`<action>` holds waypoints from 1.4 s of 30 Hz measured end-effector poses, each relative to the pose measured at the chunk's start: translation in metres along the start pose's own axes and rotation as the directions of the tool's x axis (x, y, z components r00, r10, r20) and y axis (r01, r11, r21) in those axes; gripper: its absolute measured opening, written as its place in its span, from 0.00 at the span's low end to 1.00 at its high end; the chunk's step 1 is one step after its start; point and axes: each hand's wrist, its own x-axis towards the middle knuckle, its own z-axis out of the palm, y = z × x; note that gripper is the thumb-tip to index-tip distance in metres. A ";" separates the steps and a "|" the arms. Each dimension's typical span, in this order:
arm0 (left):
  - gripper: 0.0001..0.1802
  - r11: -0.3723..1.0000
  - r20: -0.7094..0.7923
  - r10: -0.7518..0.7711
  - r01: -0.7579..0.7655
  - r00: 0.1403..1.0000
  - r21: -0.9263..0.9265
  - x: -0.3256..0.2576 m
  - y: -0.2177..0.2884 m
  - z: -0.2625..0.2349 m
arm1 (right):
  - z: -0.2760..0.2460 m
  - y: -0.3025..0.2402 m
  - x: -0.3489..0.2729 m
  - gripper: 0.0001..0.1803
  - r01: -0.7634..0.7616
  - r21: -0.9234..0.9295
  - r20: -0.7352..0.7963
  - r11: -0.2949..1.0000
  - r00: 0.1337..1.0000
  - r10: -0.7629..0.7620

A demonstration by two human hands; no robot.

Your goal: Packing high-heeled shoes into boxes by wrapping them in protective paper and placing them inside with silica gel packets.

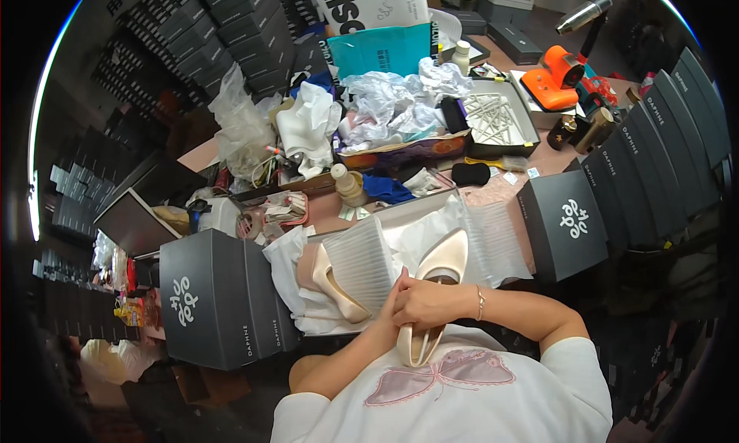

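A: Hands first. What are they doing?

B: My right hand [425,303] is wrapped over the middle of a cream pointed shoe [436,277], fingers curled onto it. My left hand [394,304] is pressed against the same shoe from the other side, mostly covered by the right, so I cannot tell how its fingers are set. The shoe's toe points away from me; its heel end hangs near my chest.

A: Now the surroundings, biggest down.

B: The table [539,160] is crowded. On my left stands a dark shoe box [219,297] with white lettering; on my right a second dark box [566,221], and beyond it a curved row of the same boxes [670,147]. Directly before me lies an open box lined with white tissue paper [419,239].

A: Contents?

B: The other cream shoe [332,283], lying on its side on the paper, just left of my hands. A ribbed foam sheet [368,262] sits between the two shoes.

A: Further back?

B: A heap of crumpled white paper [392,100], a teal paper bag [381,50], a tray of white shoe inserts [493,118], an orange tool [558,77]. Smaller: a small pale bottle [348,184], a roll of tape [248,226].

A: Anything on the wrist?

B: A thin bracelet [479,303], right wrist.
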 end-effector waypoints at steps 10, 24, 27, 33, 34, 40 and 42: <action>0.30 0.756 -0.230 0.617 -0.648 0.752 -0.091 0.010 -0.025 -0.027 | 0.030 0.011 -0.018 0.12 -0.536 0.546 -0.385 0.644 0.523 0.761; 0.35 0.866 -0.094 0.452 -0.462 0.887 -0.194 0.041 -0.010 -0.054 | -0.073 0.067 -0.100 0.10 -0.737 -0.087 -0.034 0.670 0.674 0.738; 0.38 0.898 -0.032 0.354 -0.349 0.935 -0.267 0.031 -0.001 -0.038 | -0.143 0.137 -0.129 0.13 -0.823 -0.429 -0.563 0.371 0.565 0.603; 0.36 0.868 0.062 0.309 -0.255 0.949 -0.427 -0.002 -0.002 -0.006 | -0.094 0.082 -0.029 0.11 -0.375 -0.198 -0.505 0.906 0.831 0.234; 0.35 0.859 0.014 0.306 -0.270 0.952 -0.436 -0.005 -0.007 -0.003 | -0.073 0.072 -0.012 0.08 -0.274 -0.341 -0.412 0.899 0.903 0.119; 0.33 0.857 -0.230 0.272 -0.344 0.934 -0.384 -0.032 -0.032 0.028 | -0.016 0.068 -0.001 0.07 -0.129 -0.541 -0.256 0.831 0.966 -0.017; 0.34 0.850 -0.217 0.268 -0.337 0.938 -0.405 -0.041 -0.035 0.029 | -0.010 0.066 0.003 0.08 -0.015 -0.569 -0.225 0.822 0.965 -0.138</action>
